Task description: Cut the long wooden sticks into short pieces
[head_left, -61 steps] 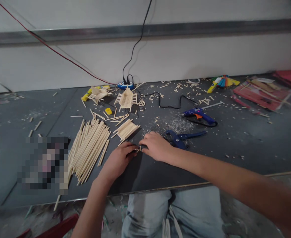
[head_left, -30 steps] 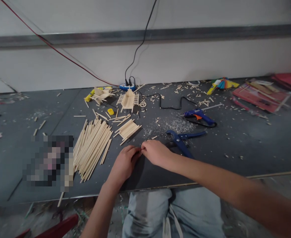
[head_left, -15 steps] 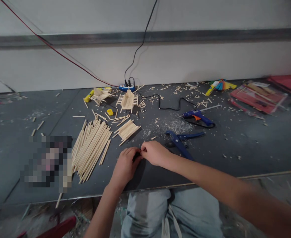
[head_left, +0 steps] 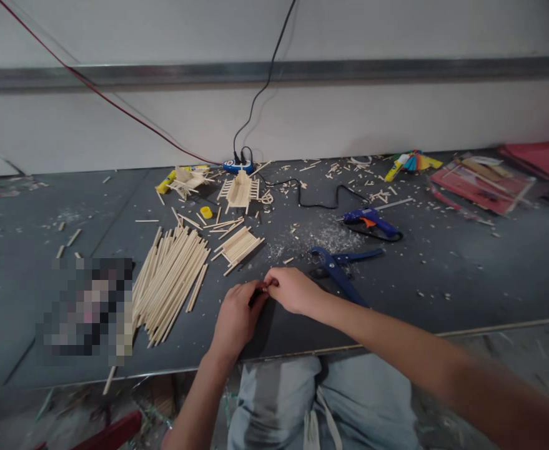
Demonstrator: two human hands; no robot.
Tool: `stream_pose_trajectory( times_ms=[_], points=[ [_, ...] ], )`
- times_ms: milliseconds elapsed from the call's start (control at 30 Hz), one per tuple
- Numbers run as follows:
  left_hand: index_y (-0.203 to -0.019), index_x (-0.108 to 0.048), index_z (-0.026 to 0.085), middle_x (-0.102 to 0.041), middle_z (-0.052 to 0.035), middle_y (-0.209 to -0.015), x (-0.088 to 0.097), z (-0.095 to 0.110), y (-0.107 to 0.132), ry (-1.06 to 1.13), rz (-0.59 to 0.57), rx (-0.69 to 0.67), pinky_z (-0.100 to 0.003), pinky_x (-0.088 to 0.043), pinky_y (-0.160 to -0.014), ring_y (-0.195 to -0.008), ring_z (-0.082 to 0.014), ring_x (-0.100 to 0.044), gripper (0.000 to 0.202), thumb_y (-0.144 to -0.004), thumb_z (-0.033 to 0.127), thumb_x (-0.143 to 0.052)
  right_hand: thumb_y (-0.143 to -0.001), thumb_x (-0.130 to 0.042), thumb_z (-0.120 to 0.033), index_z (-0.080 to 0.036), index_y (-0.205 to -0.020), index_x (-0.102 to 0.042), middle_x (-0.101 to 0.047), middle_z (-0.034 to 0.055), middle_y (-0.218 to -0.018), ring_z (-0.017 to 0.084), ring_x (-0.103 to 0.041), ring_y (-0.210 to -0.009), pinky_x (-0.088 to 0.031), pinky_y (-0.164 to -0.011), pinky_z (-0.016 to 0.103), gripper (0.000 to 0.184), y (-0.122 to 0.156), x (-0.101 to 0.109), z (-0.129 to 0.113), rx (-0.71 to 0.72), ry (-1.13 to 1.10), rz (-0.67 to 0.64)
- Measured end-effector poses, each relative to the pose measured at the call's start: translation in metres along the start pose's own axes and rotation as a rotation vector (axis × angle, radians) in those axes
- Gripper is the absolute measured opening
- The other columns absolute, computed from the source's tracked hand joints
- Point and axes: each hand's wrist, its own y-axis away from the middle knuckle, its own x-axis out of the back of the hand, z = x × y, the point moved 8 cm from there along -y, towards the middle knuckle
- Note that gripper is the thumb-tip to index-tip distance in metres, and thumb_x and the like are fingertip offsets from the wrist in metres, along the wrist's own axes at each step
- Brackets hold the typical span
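My left hand [head_left: 237, 319] and my right hand [head_left: 291, 289] meet fingertip to fingertip over the dark tabletop [head_left: 443, 275], both pinched on a tiny piece of wood [head_left: 265, 288] that I can barely make out. A pile of long thin wooden sticks [head_left: 171, 281] lies just left of my left hand. A small raft of glued sticks [head_left: 239, 245] sits beyond my hands. Blue cutting pliers [head_left: 337, 265] lie right behind my right hand.
A blue hot glue gun [head_left: 370, 220] with a black cord lies farther back right. Small stick models [head_left: 240, 189] and a power strip [head_left: 238, 166] stand near the wall. Wood offcuts litter the surface. Red packets [head_left: 483, 178] lie at the far right. A blurred patch covers the left.
My hands have stayed together in nearly the same spot, shifting slightly while the fingers work the small piece. The view has drifted a little.
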Motion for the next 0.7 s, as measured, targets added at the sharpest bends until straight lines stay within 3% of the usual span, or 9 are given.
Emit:
stream_pose_trajectory(
  times_ms=[400, 700],
  points=[
    [-0.091, -0.063, 0.02, -0.068, -0.0057, -0.089, 0.0019, -0.001, -0.0011, 0.085, -0.001, -0.036, -0.032, -0.046, -0.076, -0.081, -0.018, -0.06, 0.019, -0.084, 0.024, -0.045, -0.074, -0.052, -0.016, -0.02, -0.084, -0.059, -0.066, 0.0022, -0.083, 0.014, -0.06, -0.077, -0.037, -0.062, 0.021, 0.013, 0.0013, -0.0011, 0.0019, -0.021, 0.016, 0.016],
    [-0.087, -0.062, 0.021, -0.067, -0.0031, -0.086, 0.002, -0.0053, -0.0011, 0.082, -0.009, 0.047, -0.029, -0.045, -0.072, -0.078, -0.0178, -0.059, 0.016, -0.082, 0.024, -0.048, -0.074, -0.052, -0.015, -0.019, -0.081, -0.058, -0.066, 0.0017, -0.08, 0.014, -0.059, -0.075, -0.036, -0.062, 0.021, 0.01, 0.0032, -0.0002, 0.0017, 0.011, -0.016, 0.054]
  ],
)
